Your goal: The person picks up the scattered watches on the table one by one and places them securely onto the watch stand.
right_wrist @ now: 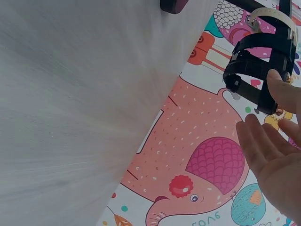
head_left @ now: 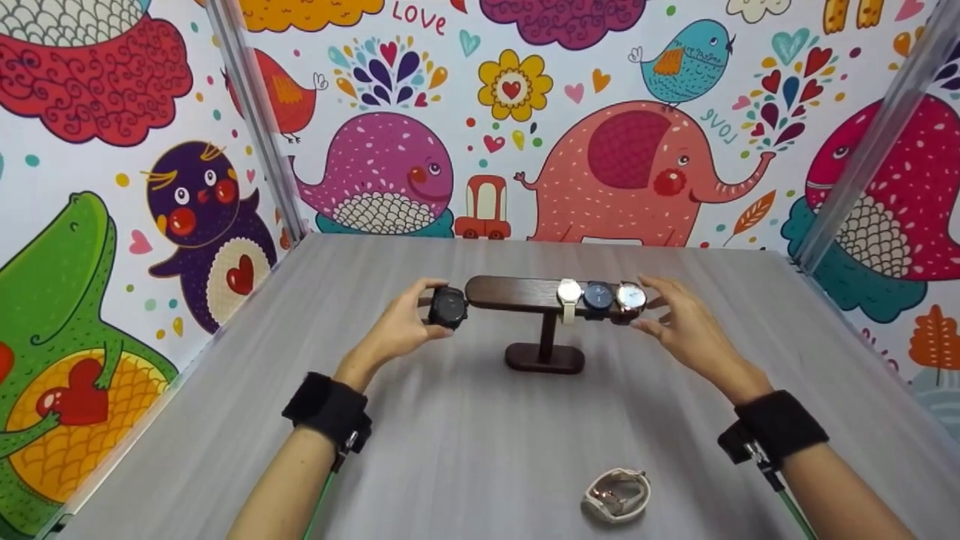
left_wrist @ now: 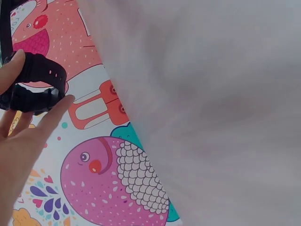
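Watch (head_left: 448,307), black, is pinched in the left hand (head_left: 397,324) at the stand's (head_left: 510,292) nine o'clock; right hand (head_left: 694,328), fingers apart, borders three mounted watches (head_left: 598,295) at three. Bracelet-like pale watch (head_left: 637,504): worktop (head_left: 465,465), five o'clock.

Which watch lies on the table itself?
The pale watch nearest the head camera; three others sit on the stand, and the left hand holds the black one.

The place looks like a small booth or studio: cartoon-printed walls (head_left: 510,135), meeting at straight corner strips (head_left: 259,116), enclose a grey table (head_left: 450,450) on three sides.
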A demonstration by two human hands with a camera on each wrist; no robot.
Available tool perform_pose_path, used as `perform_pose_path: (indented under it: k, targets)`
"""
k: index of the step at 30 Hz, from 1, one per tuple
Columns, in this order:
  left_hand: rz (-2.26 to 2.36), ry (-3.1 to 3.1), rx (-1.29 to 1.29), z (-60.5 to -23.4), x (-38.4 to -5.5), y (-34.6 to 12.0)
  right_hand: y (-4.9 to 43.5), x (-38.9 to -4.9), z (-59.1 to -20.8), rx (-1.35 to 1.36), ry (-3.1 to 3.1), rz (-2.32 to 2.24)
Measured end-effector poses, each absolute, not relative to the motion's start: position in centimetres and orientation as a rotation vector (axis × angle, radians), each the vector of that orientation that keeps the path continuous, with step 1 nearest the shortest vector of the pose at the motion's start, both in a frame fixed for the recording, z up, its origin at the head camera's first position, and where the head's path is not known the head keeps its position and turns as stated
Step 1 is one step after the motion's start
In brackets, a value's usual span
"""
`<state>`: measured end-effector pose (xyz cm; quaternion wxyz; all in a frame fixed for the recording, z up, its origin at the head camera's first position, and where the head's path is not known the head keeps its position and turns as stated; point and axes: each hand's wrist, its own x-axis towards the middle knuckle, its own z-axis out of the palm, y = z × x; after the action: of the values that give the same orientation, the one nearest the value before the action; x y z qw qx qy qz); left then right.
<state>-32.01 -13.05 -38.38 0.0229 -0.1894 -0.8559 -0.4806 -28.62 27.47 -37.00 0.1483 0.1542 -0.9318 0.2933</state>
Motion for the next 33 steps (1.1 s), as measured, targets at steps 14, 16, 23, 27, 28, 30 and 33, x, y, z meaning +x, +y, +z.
perform_pose_path:
  k: [14, 16, 23, 27, 28, 30, 33]
  targets:
    - [-1.657, -2.609, -0.673, -37.3, -33.4, -13.7, 27.6, -29.0, -37.1, 0.541, -2.612, 0.86]
    - [-1.701, -2.595, -0.687, -37.2, -33.6, -13.6, 27.6, -29.0, -37.1, 0.537, -2.61, 0.851]
    - [-1.765, -2.578, -0.697, -37.3, -33.9, -12.5, 27.3, -28.9, -36.9, 0.52, -2.625, 0.848]
    - [-1.792, -2.571, -0.736, -37.5, -34.1, -11.7, 27.1, -28.9, -37.0, 0.506, -2.637, 0.825]
    - [-1.8, -2.564, -0.749, -37.6, -34.2, -11.5, 27.1, -28.9, -37.0, 0.503, -2.639, 0.825]
    - [-1.822, -2.549, -0.772, -37.6, -34.3, -11.1, 27.1, -29.0, -37.0, 0.5, -2.639, 0.827]
    - [-1.85, -2.537, -0.786, -37.7, -34.5, -10.6, 27.1, -29.1, -37.0, 0.503, -2.636, 0.828]
